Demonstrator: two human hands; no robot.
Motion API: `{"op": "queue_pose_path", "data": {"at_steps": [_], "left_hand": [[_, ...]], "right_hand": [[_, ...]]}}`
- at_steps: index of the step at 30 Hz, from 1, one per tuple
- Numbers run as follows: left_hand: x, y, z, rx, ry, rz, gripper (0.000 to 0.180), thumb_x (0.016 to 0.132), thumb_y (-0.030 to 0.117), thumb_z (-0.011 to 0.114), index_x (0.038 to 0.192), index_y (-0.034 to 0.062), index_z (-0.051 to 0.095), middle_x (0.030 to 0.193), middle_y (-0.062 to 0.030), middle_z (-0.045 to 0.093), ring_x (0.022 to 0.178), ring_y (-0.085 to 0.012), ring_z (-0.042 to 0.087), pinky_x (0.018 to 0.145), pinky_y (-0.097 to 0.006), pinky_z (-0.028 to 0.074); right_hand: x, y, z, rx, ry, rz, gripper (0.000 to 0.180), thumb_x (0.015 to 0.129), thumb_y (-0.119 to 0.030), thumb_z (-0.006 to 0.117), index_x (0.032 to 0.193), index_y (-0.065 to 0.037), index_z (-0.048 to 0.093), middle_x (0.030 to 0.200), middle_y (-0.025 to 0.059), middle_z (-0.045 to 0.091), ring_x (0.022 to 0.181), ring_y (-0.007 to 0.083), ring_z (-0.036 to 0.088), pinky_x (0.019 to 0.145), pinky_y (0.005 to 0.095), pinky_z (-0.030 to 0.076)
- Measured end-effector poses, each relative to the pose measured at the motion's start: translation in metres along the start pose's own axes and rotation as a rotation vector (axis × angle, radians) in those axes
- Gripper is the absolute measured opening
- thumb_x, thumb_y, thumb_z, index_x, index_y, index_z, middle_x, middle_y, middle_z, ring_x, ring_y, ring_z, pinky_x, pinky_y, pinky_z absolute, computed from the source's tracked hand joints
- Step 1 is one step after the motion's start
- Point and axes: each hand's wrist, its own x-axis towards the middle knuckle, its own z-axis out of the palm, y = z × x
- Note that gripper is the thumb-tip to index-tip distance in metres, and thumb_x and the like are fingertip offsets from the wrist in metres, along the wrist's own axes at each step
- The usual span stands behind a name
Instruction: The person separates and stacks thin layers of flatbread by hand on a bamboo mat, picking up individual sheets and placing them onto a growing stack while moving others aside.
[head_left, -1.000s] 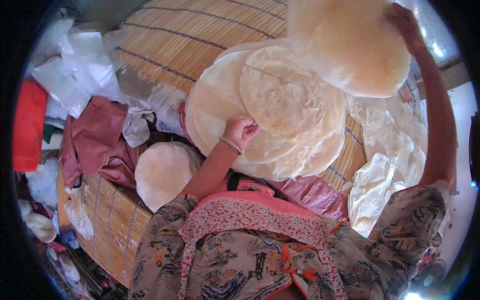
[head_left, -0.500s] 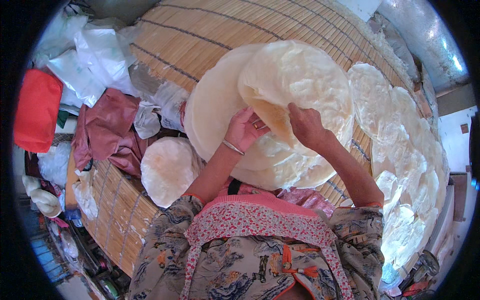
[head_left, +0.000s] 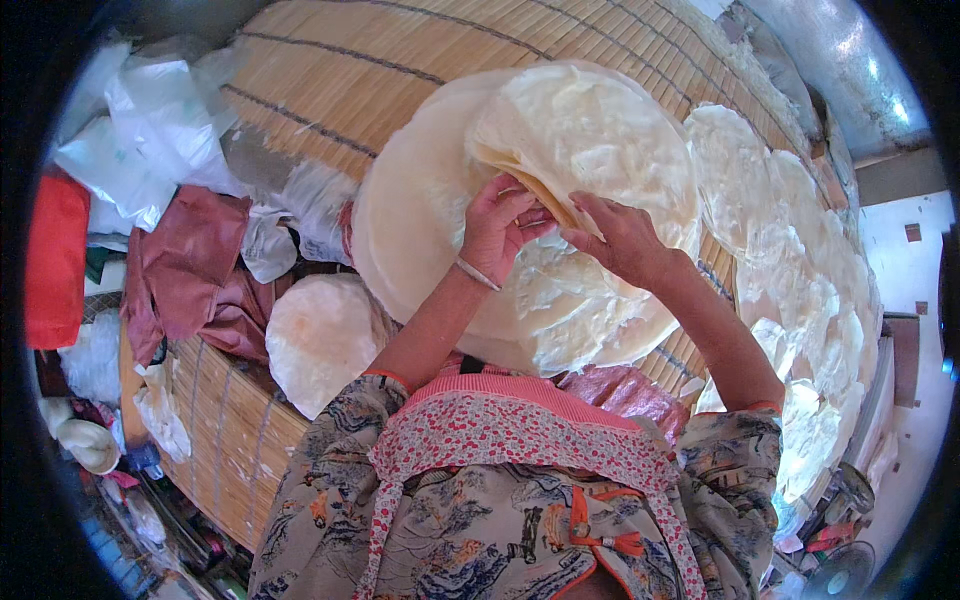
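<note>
A wide stack of thin, pale round flatbreads (head_left: 420,200) lies in front of me on a slatted mat. The top flatbread (head_left: 600,130) is partly lifted, its near left edge folded up and showing a tan underside. My left hand (head_left: 500,225), with a bangle at the wrist, has its fingers curled at this raised edge. My right hand (head_left: 625,240) pinches the same edge from the other side, thumb and fingers close together. Below the hands, the surface of the stack looks crinkled and flaky. A smaller round flatbread pile (head_left: 325,345) sits left of my forearm.
Overlapping flatbread sheets (head_left: 790,260) cover the right side of the bamboo mat (head_left: 340,60). White plastic bags (head_left: 165,120), a maroon cloth (head_left: 190,265) and a red bag (head_left: 58,260) crowd the left. A pink shiny cloth (head_left: 625,400) lies against my apron.
The lifted flatbread edge has folded narrower, closing the gap beneath it. My left fingers have curled in at the edge, and my right hand has turned and come lower beside them.
</note>
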Motion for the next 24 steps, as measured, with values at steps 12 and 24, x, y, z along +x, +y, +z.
{"op": "queue_pose_path", "data": {"at_steps": [12,24], "left_hand": [[0.004,-0.002,-0.003,0.247,0.322,0.089,0.019,0.068,0.005,0.053,0.087,0.0032,0.052,0.079,-0.0055,0.055,0.061,-0.0143,0.056,0.050,-0.028,0.048],[0.014,-0.031,-0.062,0.247,0.446,0.084,0.020,0.069,-0.004,0.056,0.088,0.0006,0.053,0.077,-0.0071,0.056,0.069,-0.0191,0.056,0.058,-0.034,0.048]], "right_hand": [[0.011,-0.024,0.008,-0.235,0.020,-0.044,0.036,0.069,-0.011,0.052,0.101,0.000,0.041,0.076,0.0169,0.057,0.068,0.0346,0.056,0.056,0.0432,0.044],[0.061,0.145,-0.183,-0.002,0.132,0.051,0.011,0.069,-0.011,0.058,0.078,-0.005,0.058,0.073,-0.0032,0.054,0.069,0.0076,0.048,0.063,0.0243,0.042]]}}
